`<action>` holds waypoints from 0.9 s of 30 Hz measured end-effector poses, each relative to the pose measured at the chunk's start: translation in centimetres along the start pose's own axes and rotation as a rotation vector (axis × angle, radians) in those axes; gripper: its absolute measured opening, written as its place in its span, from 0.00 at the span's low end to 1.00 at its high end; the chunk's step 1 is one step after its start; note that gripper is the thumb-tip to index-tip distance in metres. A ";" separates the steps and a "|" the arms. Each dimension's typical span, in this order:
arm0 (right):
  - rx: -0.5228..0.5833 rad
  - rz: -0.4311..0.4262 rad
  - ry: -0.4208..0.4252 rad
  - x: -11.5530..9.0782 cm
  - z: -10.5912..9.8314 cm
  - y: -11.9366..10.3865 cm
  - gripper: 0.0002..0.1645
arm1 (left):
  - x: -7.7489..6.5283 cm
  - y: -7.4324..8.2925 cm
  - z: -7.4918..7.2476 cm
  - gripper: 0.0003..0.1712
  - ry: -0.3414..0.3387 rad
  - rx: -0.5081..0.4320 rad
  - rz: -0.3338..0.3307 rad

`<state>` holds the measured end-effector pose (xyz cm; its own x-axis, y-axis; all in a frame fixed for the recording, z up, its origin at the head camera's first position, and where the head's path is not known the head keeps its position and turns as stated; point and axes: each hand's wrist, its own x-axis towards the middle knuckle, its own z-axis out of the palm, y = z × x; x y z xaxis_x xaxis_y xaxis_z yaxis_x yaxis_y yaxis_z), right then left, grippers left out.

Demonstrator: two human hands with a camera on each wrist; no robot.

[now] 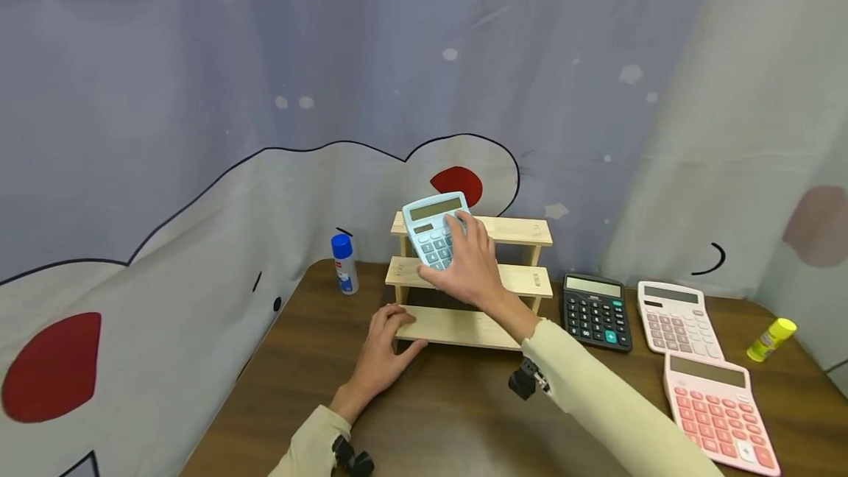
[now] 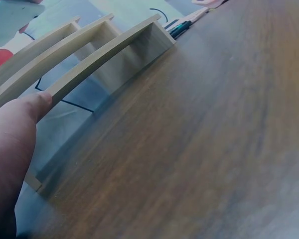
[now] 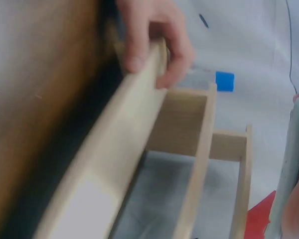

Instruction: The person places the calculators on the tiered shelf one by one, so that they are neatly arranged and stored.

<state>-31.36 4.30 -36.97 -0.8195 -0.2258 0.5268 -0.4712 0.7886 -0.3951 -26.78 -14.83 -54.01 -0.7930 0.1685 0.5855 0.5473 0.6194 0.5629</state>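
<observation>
My right hand [image 1: 469,263] grips a light blue calculator [image 1: 433,213] by its right side, holding it tilted above the upper tiers of a small wooden three-step shelf [image 1: 464,326]. The calculator's keys and display face me; its edge [image 3: 289,159] shows at the right of the right wrist view. At the shelf's lowest tier, my left hand [image 1: 384,348] pinches the left end, thumb at the front edge and fingers over the board. The left wrist view shows that thumb [image 2: 37,104] against the board's edge.
Right of the shelf lie a black calculator [image 1: 596,313], a pale pink calculator [image 1: 679,321] and a pink calculator [image 1: 722,411]. A yellow glue stick [image 1: 771,339] stands at far right. A blue-capped bottle [image 1: 344,265] stands left of the shelf. A printed curtain [image 1: 371,43] hangs behind.
</observation>
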 end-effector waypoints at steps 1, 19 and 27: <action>0.001 0.027 -0.013 0.7 -0.1 -0.2 0.56 | 0.0 0.0 0.0 0.22 -0.001 0.006 -0.004; -0.201 0.386 -0.028 9.5 -1.8 -2.6 0.59 | 0.6 1.1 0.9 0.23 -0.028 -0.022 -0.025; -0.290 0.482 -0.050 11.0 -0.9 -3.4 0.61 | 0.5 1.6 0.9 0.23 -0.043 -0.007 -0.058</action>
<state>-38.47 -0.32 -29.22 -0.9377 0.1777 0.2985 0.0638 0.9326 -0.3551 -26.56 -13.04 -53.38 -0.8342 0.1658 0.5260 0.5019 0.6237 0.5993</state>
